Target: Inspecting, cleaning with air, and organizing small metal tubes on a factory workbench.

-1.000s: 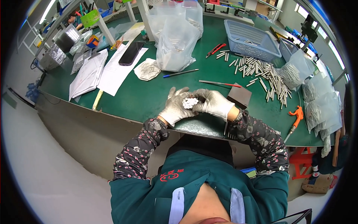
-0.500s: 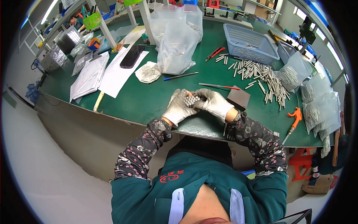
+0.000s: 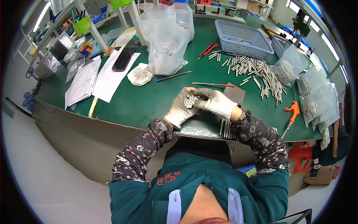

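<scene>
Both hands wear pale work gloves and meet above the near edge of the green table. Between them is a bundle of short metal pins (image 3: 190,101), their round ends facing up. My left hand (image 3: 177,112) is closed around the bundle's left side. The fingers of my right hand (image 3: 217,102) press on its right side. Under my right wrist, a row of metal pins (image 3: 226,128) lies at the table edge. A dark flat block (image 3: 235,95) sits just beyond my right hand, partly covered by it. Past the hands lies a thin tool with a red handle (image 3: 213,84).
Loose metal pins (image 3: 257,71) are heaped at right, before a blue basket (image 3: 244,46). Bags of pins (image 3: 315,102) and an orange air gun (image 3: 293,112) lie farther right. Ahead are a plastic bag (image 3: 167,52), pen (image 3: 173,76), cutter (image 3: 207,51), cloth (image 3: 140,74), phone (image 3: 123,59) and papers (image 3: 84,80).
The view has shifted slightly, so the table's things appear farther left and up. My right forearm has moved right, uncovering more of the pin row. Both hands still hold the bundle, its pin ends less even.
</scene>
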Tool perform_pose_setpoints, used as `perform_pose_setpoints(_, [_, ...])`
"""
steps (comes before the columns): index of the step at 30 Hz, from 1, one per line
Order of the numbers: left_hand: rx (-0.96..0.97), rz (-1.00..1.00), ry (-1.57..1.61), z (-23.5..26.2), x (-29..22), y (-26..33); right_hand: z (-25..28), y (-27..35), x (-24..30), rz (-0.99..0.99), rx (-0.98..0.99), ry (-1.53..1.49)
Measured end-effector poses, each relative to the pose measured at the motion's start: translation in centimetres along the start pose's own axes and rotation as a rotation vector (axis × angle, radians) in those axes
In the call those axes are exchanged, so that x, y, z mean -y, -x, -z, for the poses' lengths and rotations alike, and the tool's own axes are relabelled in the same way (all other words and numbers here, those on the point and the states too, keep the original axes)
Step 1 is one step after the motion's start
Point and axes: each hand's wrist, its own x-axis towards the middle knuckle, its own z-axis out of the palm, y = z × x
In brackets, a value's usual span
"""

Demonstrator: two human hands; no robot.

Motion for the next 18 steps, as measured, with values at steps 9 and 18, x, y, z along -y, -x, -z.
perform_pose_setpoints(9, [0.004, -0.012, 0.076, 0.0, 0.4, 0.4, 5.1, 3.4, 0.2, -0.154, -0.388, 1.157])
perform_pose_setpoints(18, [-0.014, -0.021, 0.071, -0.5, 1.1, 0.0, 4.8, 4.2, -1.1, -0.004, -0.41, 0.985])
